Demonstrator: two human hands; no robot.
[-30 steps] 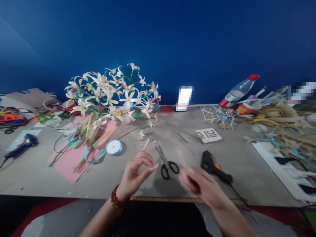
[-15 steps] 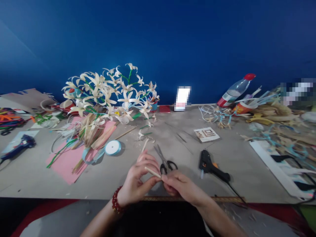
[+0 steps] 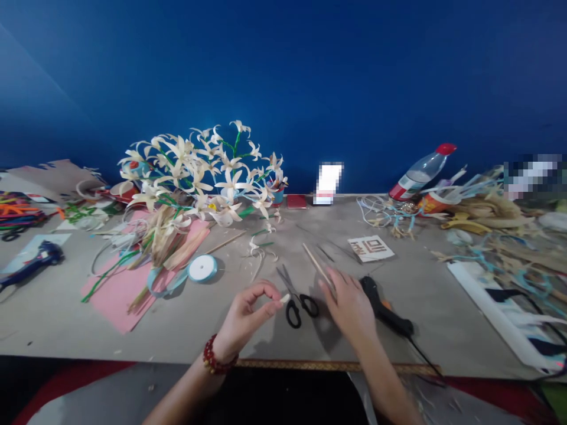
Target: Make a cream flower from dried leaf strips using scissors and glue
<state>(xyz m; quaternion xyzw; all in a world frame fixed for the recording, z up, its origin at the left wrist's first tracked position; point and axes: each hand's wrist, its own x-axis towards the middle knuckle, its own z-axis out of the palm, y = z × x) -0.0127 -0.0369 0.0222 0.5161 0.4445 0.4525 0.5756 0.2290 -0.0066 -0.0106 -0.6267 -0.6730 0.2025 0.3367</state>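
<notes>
My left hand (image 3: 252, 316), with a red bead bracelet on the wrist, pinches a small pale strip (image 3: 284, 299) between thumb and forefinger. Low over the table, my right hand (image 3: 349, 301) has a thin wooden stick (image 3: 315, 261) between thumb and fingers, its far end pointing away to the left. Black-handled scissors (image 3: 302, 304) lie partly open on the table between my hands. Right beside my right hand rests a black glue gun (image 3: 390, 313), its nozzle end partly hidden by the hand.
White artificial flowers (image 3: 204, 171) stand at the back left, above pink paper (image 3: 110, 301) and a roll of light blue ribbon (image 3: 202, 268). A blue glue gun (image 3: 35, 265) lies far left. At right are a plastic bottle (image 3: 420, 171), a patterned card (image 3: 371, 248) and a white power strip (image 3: 491, 319).
My hands have moved apart. The right hand has gone forward and right with the stick. My left hand stays near the scissors with a small pale strip at its fingertips.
</notes>
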